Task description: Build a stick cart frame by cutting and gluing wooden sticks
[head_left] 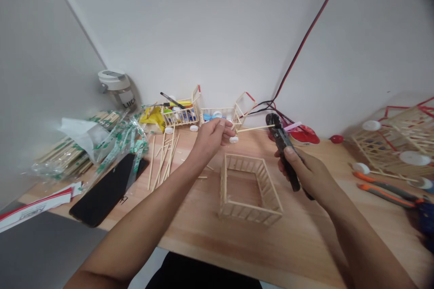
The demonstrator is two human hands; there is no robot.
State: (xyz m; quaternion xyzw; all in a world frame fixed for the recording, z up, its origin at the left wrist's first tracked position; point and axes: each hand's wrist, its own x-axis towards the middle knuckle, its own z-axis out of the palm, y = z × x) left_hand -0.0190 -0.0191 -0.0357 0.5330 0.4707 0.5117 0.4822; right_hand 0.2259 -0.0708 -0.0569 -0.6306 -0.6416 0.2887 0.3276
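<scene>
My left hand is over the table with its fingers curled together at the near end of a thin wooden stick. The stick's other end meets the jaws of black hand pliers. Wrapped round the pliers' handles is my right hand. Below and between both hands stands a rectangular open frame of small wooden sticks, with slatted sides. Just behind my left hand is a small stick cart with white round wheels and a red-tipped handle.
Another stick cart holds pens and bottle caps. Loose sticks, a black phone, bagged sticks and a lidded cup are leftward. Orange-handled pliers and a larger stick cart lie right. Red-black cables run up the wall.
</scene>
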